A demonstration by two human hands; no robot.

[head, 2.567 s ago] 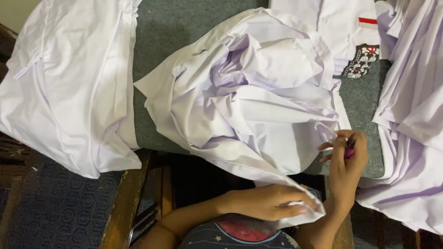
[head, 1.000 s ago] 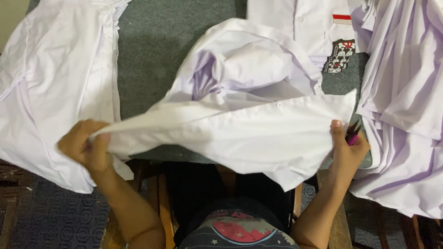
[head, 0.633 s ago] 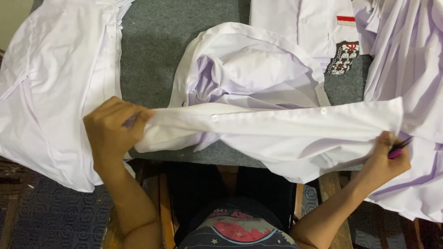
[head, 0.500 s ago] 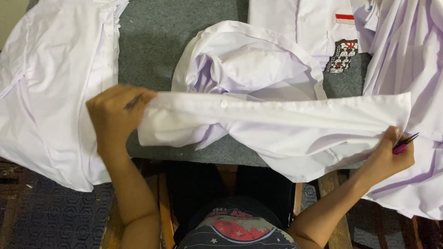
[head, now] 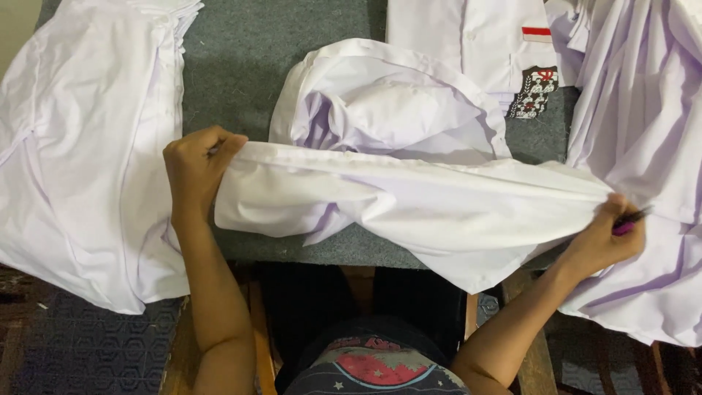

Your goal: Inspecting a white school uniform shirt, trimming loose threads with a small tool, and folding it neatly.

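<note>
While the white shirt [head: 409,212] was held stretched across the near edge of the bench [head: 248,66], both hands were closed on it. The left hand [head: 196,167], at about 9 o'clock of the garment, was clenched in a fist around one end of the folded edge, knuckles up. The right hand [head: 603,238], at about 3 o'clock, was pinched shut on the opposite end of the same edge, and a small pink tool [head: 627,224] was trapped between its fingers; what kind of tool could not be told. The edge ran nearly level between the two hands, taut, with the lower cloth sagging toward 6 o'clock over the bench edge. The remainder of the shirt lay bunched on the grey bench surface at 12 o'clock of the stretched part, touching it.

At 9 o'clock of the left hand, a pile of white garments [head: 80,161] lay on the bench and hung over its near edge. At 1 o'clock of the shirt, a folded white shirt with a red stripe and a dark printed badge [head: 504,51] lay flat. At 3 o'clock, a heap of white cloth [head: 643,110] lay beside and under the right hand, draping off the bench. Wooden framing [head: 252,322] showed below the bench at 6 o'clock, alongside a patterned dark floor [head: 80,351] at 8 o'clock.
</note>
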